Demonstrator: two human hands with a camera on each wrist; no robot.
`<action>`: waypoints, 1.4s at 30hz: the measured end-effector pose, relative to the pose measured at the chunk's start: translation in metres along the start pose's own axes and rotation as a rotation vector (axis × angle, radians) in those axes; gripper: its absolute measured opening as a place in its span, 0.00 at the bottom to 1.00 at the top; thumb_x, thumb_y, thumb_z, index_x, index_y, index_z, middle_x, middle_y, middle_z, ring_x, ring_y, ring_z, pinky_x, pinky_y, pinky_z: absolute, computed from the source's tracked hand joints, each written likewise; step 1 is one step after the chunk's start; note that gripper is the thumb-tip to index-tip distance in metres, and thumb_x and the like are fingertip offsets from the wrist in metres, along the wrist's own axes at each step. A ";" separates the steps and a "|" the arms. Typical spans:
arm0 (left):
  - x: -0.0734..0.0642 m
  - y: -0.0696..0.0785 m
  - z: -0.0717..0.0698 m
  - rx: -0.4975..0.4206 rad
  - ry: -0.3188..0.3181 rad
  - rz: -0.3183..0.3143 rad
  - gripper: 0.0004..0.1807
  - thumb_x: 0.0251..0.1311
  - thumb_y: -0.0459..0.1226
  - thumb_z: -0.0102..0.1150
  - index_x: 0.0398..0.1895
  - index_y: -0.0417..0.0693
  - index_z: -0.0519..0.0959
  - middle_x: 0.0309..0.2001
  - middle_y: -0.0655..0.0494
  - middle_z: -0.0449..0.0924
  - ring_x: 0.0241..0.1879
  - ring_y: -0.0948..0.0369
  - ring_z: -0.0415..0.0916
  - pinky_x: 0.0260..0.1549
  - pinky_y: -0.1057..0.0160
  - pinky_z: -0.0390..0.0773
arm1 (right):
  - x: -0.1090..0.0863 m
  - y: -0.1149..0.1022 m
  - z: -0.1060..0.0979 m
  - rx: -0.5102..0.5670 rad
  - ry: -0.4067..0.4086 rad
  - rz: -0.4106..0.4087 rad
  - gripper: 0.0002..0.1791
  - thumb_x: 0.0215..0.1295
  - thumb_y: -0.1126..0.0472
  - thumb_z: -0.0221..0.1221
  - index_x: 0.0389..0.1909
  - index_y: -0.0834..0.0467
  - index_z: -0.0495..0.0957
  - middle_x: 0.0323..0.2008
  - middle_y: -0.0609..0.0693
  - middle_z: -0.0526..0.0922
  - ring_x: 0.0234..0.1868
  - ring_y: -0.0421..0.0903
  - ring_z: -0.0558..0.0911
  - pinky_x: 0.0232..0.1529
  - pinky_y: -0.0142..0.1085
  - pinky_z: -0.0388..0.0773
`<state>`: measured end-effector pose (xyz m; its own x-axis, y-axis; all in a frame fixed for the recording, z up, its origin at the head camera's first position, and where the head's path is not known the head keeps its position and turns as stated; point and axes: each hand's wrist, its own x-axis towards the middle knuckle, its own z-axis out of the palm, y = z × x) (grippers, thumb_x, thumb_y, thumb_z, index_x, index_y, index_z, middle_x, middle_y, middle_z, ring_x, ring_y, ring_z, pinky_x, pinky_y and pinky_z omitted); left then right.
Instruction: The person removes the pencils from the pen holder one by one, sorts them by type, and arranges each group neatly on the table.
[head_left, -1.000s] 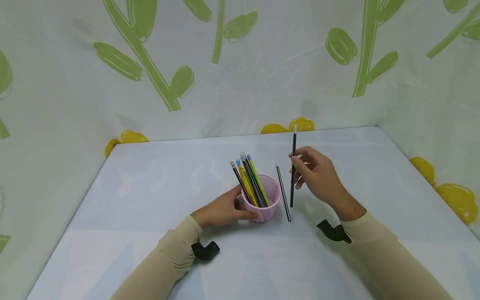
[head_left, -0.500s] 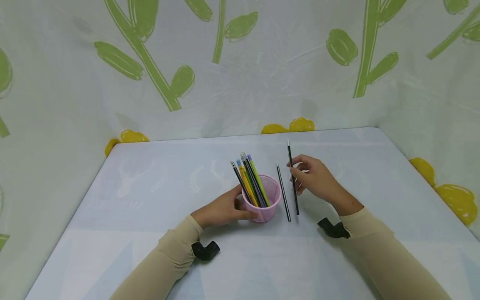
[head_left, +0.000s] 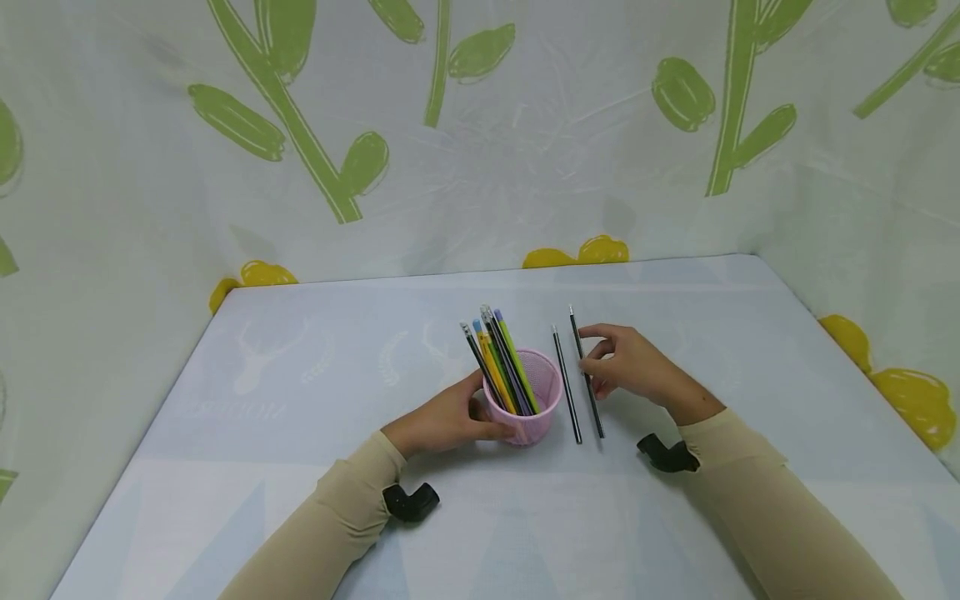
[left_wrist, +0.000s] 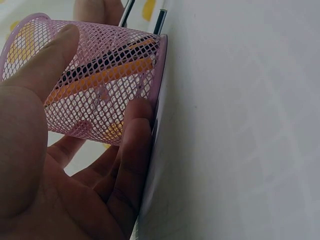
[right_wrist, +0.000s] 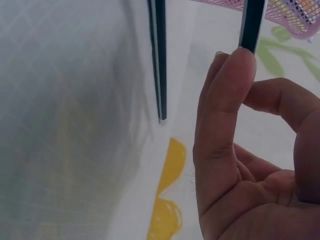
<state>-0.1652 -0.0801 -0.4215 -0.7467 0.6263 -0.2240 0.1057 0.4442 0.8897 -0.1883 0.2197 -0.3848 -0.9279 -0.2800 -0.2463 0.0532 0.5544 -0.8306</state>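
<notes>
In the head view, my left hand [head_left: 446, 417] grips a pink mesh pencil cup [head_left: 550, 385], fingers and thumb on opposite sides of its wall. Several pencils [head_left: 510, 367] in black, yellow, green and purple lean leftward inside it. Just right of the cup, a black pencil [head_left: 566, 383] with a silvery end lies on the table. Beside it and roughly parallel, another black pencil [head_left: 597, 417] is pinched by my right hand [head_left: 633, 362], low over the tabletop. The right wrist view shows thumb and fingers around this held pencil [right_wrist: 253, 22].
The pale table [head_left: 315, 517] has faint printed patterns. A light fabric wall [head_left: 525, 192] with green stems and leaves rises behind it and along both sides. Each sleeve carries a black curved piece [head_left: 411, 502] at the wrist.
My right hand has brought its pencil down toward the table, turning it from nearly upright to lie almost parallel to the loose pencil. The left hand and cup stay put.
</notes>
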 end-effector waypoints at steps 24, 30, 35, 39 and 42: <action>0.001 0.003 -0.003 -0.003 0.002 0.040 0.44 0.57 0.47 0.72 0.74 0.58 0.58 0.56 0.57 0.78 0.43 0.61 0.79 0.42 0.61 0.78 | 0.010 0.004 0.001 -0.149 -0.057 0.080 0.35 0.69 0.61 0.61 0.74 0.59 0.61 0.44 0.60 0.82 0.24 0.45 0.85 0.33 0.38 0.84; 0.000 0.003 -0.002 -0.018 -0.002 0.021 0.45 0.56 0.48 0.72 0.74 0.61 0.57 0.56 0.60 0.78 0.46 0.61 0.79 0.45 0.61 0.78 | 0.011 0.004 0.004 -0.160 -0.052 0.073 0.33 0.68 0.62 0.61 0.72 0.60 0.64 0.44 0.60 0.81 0.23 0.45 0.84 0.31 0.37 0.83; 0.000 0.002 -0.001 -0.040 -0.018 0.025 0.45 0.58 0.47 0.71 0.75 0.59 0.56 0.56 0.58 0.79 0.45 0.61 0.80 0.44 0.62 0.79 | 0.011 0.005 0.007 -0.197 -0.044 0.086 0.32 0.68 0.61 0.62 0.72 0.59 0.65 0.47 0.61 0.80 0.22 0.44 0.84 0.33 0.36 0.82; 0.001 0.001 0.000 -0.050 -0.023 0.030 0.45 0.58 0.47 0.71 0.75 0.60 0.56 0.56 0.59 0.79 0.46 0.62 0.80 0.44 0.62 0.79 | 0.011 0.004 0.008 -0.216 -0.049 0.081 0.33 0.68 0.62 0.62 0.72 0.60 0.65 0.48 0.61 0.80 0.22 0.44 0.84 0.33 0.36 0.82; -0.001 0.001 0.000 -0.039 -0.017 0.025 0.46 0.58 0.47 0.71 0.75 0.59 0.55 0.56 0.59 0.79 0.46 0.62 0.80 0.45 0.62 0.79 | 0.012 0.004 0.010 -0.216 -0.057 0.063 0.34 0.67 0.62 0.63 0.72 0.60 0.65 0.47 0.62 0.80 0.23 0.44 0.84 0.32 0.36 0.82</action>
<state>-0.1648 -0.0802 -0.4204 -0.7330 0.6478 -0.2076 0.0985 0.4031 0.9099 -0.1954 0.2111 -0.3960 -0.9024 -0.2804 -0.3273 0.0244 0.7250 -0.6884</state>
